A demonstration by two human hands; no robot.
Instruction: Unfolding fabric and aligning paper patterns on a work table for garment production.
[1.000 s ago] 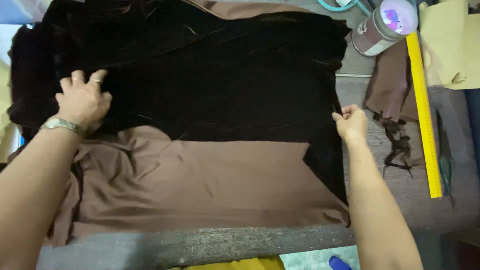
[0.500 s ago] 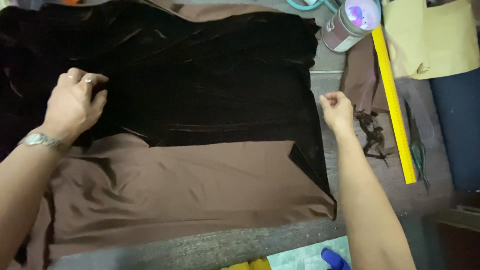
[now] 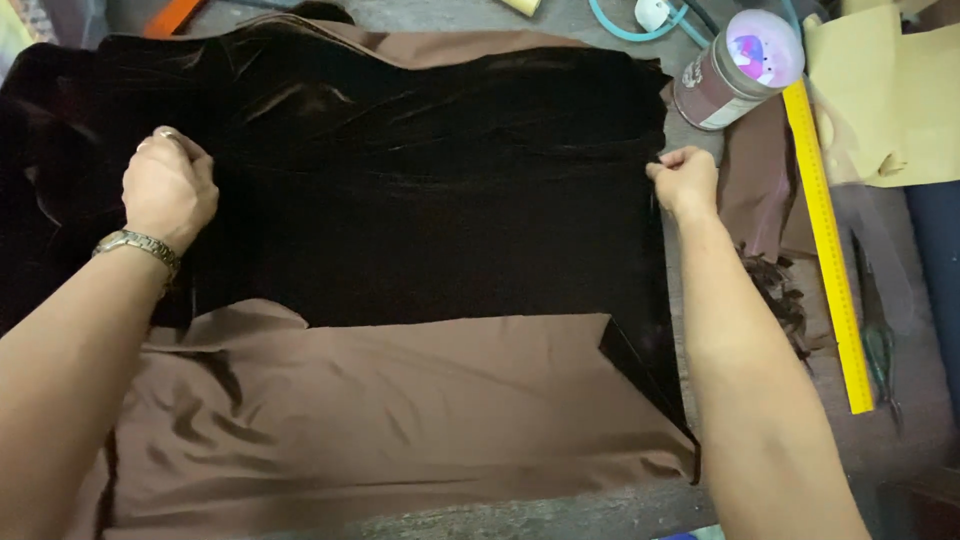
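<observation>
Velvet-dark brown fabric lies spread over a lighter brown cloth on a grey worktable, covering the far part of it while the lighter cloth shows bare along the near edge. The left hand rests on the dark fabric near its left side, fingers curled down into the pile and gripping a fold of it; a metal wristwatch sits on that wrist. The right hand is at the dark fabric's right edge, fingers pinched shut on the hem — the edge runs down from there toward the near right corner.

Just beyond the right hand, a cylindrical tin with a pale lid lies tilted on the table. A long yellow ruler runs from beside the tin toward the near side, well clear of the fabric. Dark fabric scraps lie between the right forearm and the ruler, and a pair of scissors lies just right of the ruler. Tan paper covers the far right corner.
</observation>
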